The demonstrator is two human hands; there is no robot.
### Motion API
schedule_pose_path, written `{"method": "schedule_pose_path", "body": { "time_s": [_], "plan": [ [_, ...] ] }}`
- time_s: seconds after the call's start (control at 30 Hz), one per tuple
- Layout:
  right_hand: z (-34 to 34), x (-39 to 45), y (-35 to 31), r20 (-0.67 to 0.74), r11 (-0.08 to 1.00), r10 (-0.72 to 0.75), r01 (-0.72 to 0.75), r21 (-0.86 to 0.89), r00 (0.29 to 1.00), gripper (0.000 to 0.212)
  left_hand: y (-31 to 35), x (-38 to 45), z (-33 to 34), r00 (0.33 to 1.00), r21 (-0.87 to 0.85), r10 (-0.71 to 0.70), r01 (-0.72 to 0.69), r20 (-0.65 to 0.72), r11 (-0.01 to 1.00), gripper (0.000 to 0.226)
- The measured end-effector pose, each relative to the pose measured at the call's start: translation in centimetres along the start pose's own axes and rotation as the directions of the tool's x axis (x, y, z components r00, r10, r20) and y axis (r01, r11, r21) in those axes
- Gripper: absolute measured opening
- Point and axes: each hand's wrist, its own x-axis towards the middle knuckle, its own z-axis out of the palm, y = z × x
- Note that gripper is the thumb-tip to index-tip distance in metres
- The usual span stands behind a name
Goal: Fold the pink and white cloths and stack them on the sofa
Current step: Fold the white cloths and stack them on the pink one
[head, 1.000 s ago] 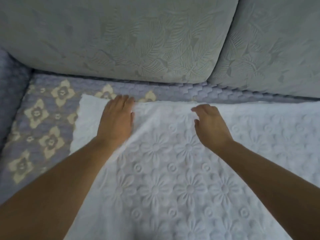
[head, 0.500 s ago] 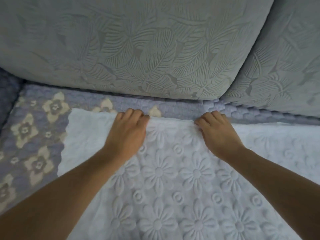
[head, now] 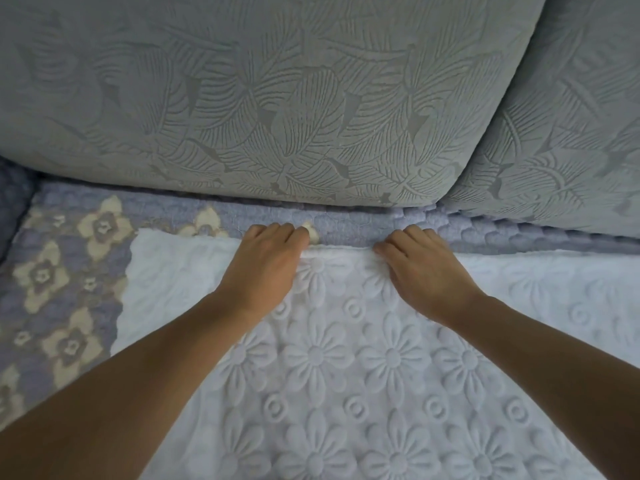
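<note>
A white cloth embossed with flowers lies spread over the sofa seat. A folded-over upper layer of it reaches from the near side to its far edge. My left hand grips that layer's far edge with curled fingers. My right hand grips the same edge a little to the right, fingers curled over it. Both hands sit at the cloth's far border, close to the back cushions. No pink cloth is in view.
Two grey leaf-patterned back cushions stand right behind the hands, the second cushion at the right. The seat cover is purple with cream flowers and shows at the left. A purple armrest rises at the far left.
Both hands have carried the upper layer's edge away from me, from the middle of the cloth up to its far border near the cushions. Their fingers have curled tighter on it.
</note>
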Motion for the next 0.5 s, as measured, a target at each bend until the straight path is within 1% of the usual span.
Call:
{"method": "schedule_pose_path", "body": {
  "time_s": [0.1, 0.17, 0.27, 0.33, 0.4, 0.5],
  "plan": [
    [0.1, 0.8, -0.1, 0.015, 0.999, 0.008, -0.009, 0.044, 1.000, 0.021, 0.2, 0.9, 0.3, 0.997, -0.107, -0.069, 0.072, 0.034, 0.992, 0.032],
    [0.2, 1.2, -0.2, 0.008, 0.999, -0.001, 0.001, 0.054, 1.000, 0.013, 0.6, 1.2, 0.0, 0.998, -0.082, -0.055, 0.058, 0.040, 0.995, 0.028],
    [0.2, 1.5, -0.6, -0.013, 0.998, -0.024, 0.024, 0.054, 1.000, 0.003, 0.8, 0.9, -0.2, 0.999, -0.069, -0.049, 0.050, 0.022, 0.996, 0.030],
    [0.2, 1.6, -0.8, -0.019, 0.998, 0.000, 0.001, 0.059, 1.000, 0.007, 0.7, 0.8, 0.1, 0.996, -0.085, -0.089, 0.090, 0.022, 0.992, 0.030],
    [0.3, 1.6, -0.8, 0.002, 0.994, 0.061, -0.061, 0.095, 0.998, 0.010, 0.7, 0.9, 0.3, 0.993, -0.078, -0.105, 0.108, 0.048, 0.991, 0.028],
    [0.6, 1.9, -0.8, 0.093, 0.970, 0.147, -0.162, 0.181, 0.985, 0.019, 0.8, 1.3, 0.5, 0.992, -0.063, -0.103, 0.108, 0.074, 0.992, 0.026]
  ]
}}
